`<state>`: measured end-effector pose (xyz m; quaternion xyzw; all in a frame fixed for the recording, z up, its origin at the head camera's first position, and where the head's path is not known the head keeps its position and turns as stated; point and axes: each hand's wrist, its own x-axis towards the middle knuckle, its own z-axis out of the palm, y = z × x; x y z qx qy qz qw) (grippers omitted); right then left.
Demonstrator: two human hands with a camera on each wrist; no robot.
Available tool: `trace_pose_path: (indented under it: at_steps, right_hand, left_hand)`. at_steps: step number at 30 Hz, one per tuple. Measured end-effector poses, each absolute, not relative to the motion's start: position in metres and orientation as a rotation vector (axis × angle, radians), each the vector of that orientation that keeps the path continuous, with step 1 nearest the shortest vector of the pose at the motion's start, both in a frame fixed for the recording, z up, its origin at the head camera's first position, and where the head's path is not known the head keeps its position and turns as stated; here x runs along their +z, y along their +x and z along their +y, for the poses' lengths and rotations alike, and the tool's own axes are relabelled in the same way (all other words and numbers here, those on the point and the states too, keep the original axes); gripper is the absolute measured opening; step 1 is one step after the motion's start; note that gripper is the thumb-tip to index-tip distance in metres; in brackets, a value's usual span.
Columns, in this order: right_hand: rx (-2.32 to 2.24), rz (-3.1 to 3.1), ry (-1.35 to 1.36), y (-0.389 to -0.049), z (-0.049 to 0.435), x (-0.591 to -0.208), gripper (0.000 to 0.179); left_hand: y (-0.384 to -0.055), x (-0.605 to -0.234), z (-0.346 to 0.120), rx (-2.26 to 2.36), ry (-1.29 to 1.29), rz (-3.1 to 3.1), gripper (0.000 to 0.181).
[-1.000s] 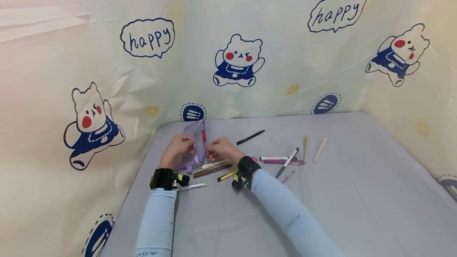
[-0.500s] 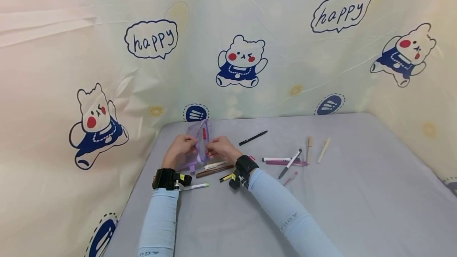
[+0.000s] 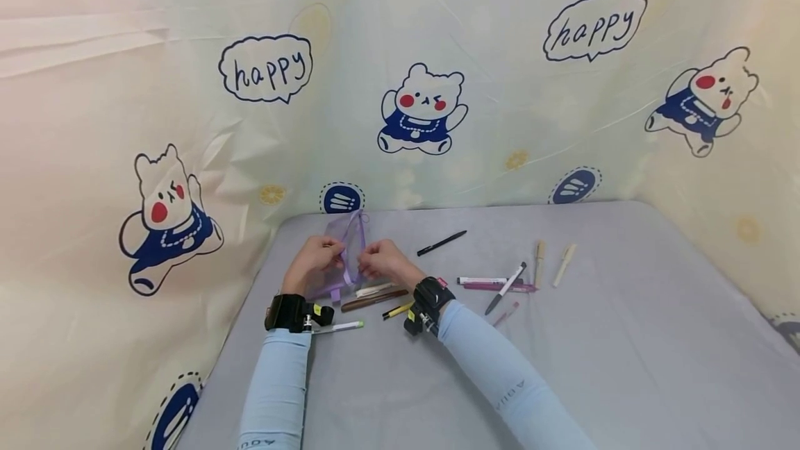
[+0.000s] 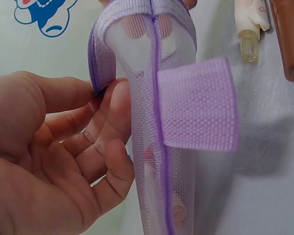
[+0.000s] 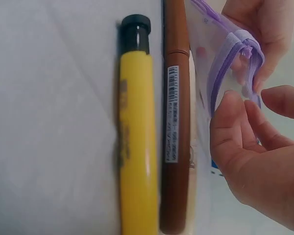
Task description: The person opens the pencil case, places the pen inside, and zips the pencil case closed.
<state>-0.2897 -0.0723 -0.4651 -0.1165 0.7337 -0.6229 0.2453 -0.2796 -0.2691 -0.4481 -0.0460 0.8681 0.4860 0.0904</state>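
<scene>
A purple mesh pencil case with a zip stands at the back left of the table, its mouth spread apart. My left hand pinches the left zip edge between thumb and fingers, as the left wrist view shows. On the opposite side, my right hand holds the other zip edge with curled fingers. Through the mesh, small reddish and brownish shapes show faintly. A purple fabric tab sticks out from the case's near end.
Below the case lie a white pen, a brown marker, a yellow pen and a green-tipped pen. A black pen lies behind. Several more pens, including a purple one and two beige ones, lie to the right.
The red pen that stood in the case's mouth has sunk down out of the head view. My right fingers let it go and now hold the zip edge; my left hand keeps its grip.
</scene>
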Motion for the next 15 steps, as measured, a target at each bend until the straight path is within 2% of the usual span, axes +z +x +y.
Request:
trace_pose_path:
  at_steps: [5, 15]
  right_hand:
    - [-1.568, 2.146, -0.430, -0.283, -0.068, -0.458, 0.020]
    - [-1.029, 2.507, -1.023, -0.258, -0.068, -0.433, 0.014]
  left_hand:
    - [-0.278, -0.447, -0.269, 1.418, -0.133, 2.599, 0.032]
    - [-0.276, -0.445, -0.266, 1.444, -0.135, 2.573, 0.030]
